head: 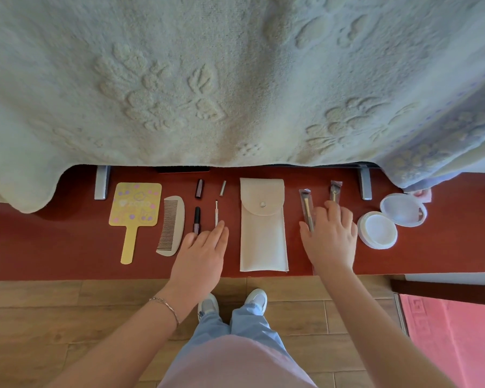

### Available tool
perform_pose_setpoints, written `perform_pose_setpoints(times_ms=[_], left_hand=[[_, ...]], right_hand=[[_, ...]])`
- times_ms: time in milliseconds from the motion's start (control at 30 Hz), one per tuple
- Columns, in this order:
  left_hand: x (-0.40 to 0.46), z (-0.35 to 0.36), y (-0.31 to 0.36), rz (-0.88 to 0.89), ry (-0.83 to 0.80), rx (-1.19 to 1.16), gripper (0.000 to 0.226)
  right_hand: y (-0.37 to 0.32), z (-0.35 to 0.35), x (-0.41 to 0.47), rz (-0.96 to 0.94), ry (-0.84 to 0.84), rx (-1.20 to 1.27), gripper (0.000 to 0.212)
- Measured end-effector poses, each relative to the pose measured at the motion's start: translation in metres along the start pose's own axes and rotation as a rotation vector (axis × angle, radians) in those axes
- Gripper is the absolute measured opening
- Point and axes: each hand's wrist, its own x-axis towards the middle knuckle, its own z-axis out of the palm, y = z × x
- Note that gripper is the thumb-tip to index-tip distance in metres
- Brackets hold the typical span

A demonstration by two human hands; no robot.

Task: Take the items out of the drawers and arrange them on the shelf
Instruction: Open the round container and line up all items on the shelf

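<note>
straightening items on the red shelf (67, 247): left hand (200, 254) flat, released; right hand (329, 236) fingering a makeup brush (306, 205), grasp unclear; alignment likely next.

Both forearms are left bare. A thin silver bracelet (165, 307) is worn on the left wrist. A pale pink top (235, 362), light blue trousers (235, 323) and white shoes (255, 299) are worn.

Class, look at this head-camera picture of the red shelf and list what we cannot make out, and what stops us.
- Head view: the pale embossed blanket drapes over whatever stands on the red shelf, baring only two grey metal feet.
- The right hand covers the lower ends of the two wrapped makeup brushes.
- The print on the yellow hand mirror is too blurred to read.
</note>
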Motion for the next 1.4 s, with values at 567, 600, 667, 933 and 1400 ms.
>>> perform_pose_setpoints(times_ms=[567,600,667,933,1400], left_hand=[[0.05,-0.017,0.059,0.227,-0.036,-0.014,0.048],[0.053,-0.015,0.063,0.25,-0.059,-0.001,0.05],[0.057,-0.01,0.069,0.284,-0.105,0.032,0.053],[0.054,0.002,0.069,0.281,-0.145,0.083,0.055],[0.055,0.0,0.078,0.304,-0.09,0.049,0.055]], right_hand=[[-0.003,0.016,0.017,-0.025,0.037,-0.025,0.033],[0.0,0.017,0.018,-0.034,0.033,-0.03,0.033],[0.004,0.018,0.02,-0.065,0.03,-0.04,0.031],[0.001,0.024,0.026,-0.126,0.081,-0.013,0.026],[0.029,0.011,0.032,0.045,0.049,0.177,0.032]])
